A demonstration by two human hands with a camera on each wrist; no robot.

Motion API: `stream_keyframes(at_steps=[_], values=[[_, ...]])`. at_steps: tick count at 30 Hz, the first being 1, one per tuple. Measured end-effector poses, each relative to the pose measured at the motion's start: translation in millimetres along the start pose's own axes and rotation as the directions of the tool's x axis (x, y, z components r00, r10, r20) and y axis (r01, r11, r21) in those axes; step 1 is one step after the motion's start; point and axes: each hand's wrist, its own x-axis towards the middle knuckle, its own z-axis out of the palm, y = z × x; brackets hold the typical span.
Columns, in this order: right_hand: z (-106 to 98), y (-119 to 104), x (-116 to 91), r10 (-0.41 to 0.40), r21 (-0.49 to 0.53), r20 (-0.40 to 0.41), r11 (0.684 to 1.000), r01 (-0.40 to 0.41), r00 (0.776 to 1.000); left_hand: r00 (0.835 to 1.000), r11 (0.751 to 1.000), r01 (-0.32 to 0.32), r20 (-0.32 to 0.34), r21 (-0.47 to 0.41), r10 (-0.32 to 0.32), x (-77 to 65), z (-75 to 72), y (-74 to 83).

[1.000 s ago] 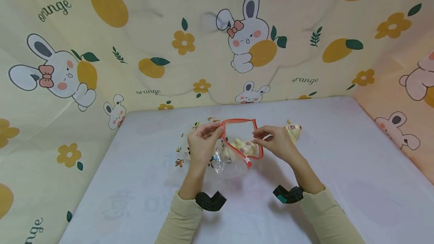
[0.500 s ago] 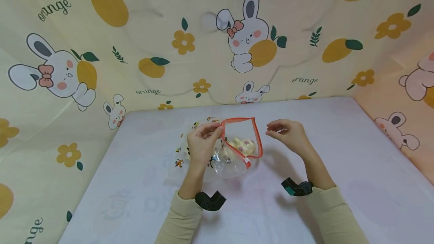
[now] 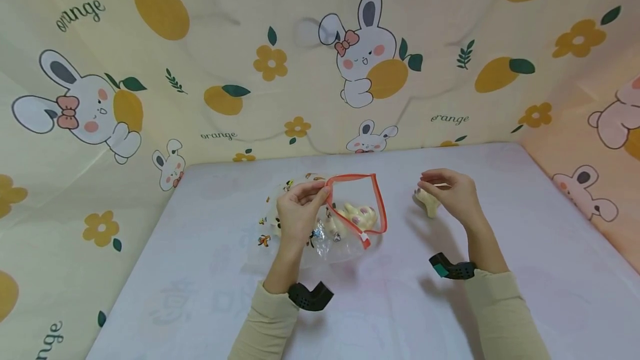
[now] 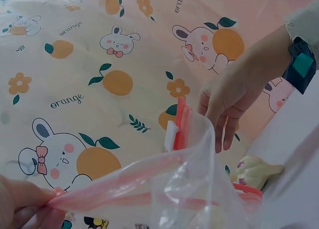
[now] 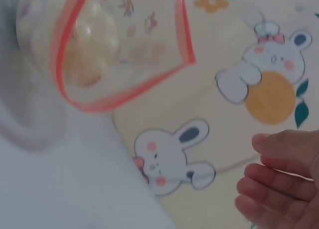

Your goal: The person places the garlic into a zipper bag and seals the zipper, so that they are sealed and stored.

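My left hand (image 3: 297,213) pinches the red zip edge of a clear plastic zip bag (image 3: 320,246) printed with small cartoon figures. The bag's mouth stands wide, facing right, and its white slider (image 4: 171,136) hangs at the near corner. Inside lies at least one pale garlic bulb (image 3: 364,216), seen through the plastic. To the right, my right hand (image 3: 459,198) hovers over another garlic bulb (image 3: 430,207) on the table, partly covering it in the head view. Its fingers are loosely bent with nothing between them. In the left wrist view that bulb (image 4: 253,171) shows its stem.
A pale cloth covers the table (image 3: 200,293). Behind it and at both sides hangs a curtain (image 3: 280,10) printed with rabbits and oranges. Each wrist wears a dark camera mount (image 3: 310,296).
My right hand has let go of the bag's edge and moved right, over to the loose garlic bulb. My left hand keeps its grip on the bag in the same place.
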Motion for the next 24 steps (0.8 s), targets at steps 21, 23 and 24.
stream_keyframes(at_steps=[21, 23, 24], values=[[-5, 42, 0, 0.107, -0.015, -0.014, 0.994, -0.107, 0.994, 1.000, 1.000, 0.002, 0.000, -0.008, -0.002, -1.2, -0.7, 1.0], [-5, 43, 0, 0.126, -0.014, 0.006, 0.992, -0.126, 0.992, 1.000, 1.000, -0.001, -0.001, -0.009, 0.001, -1.1, -0.5, 0.9], [-5, 44, 0, 0.132, -0.013, 0.015, 0.991, -0.132, 0.991, 1.000, 1.000, -0.001, -0.001, -0.011, 0.001, -0.9, -0.3, 0.9]])
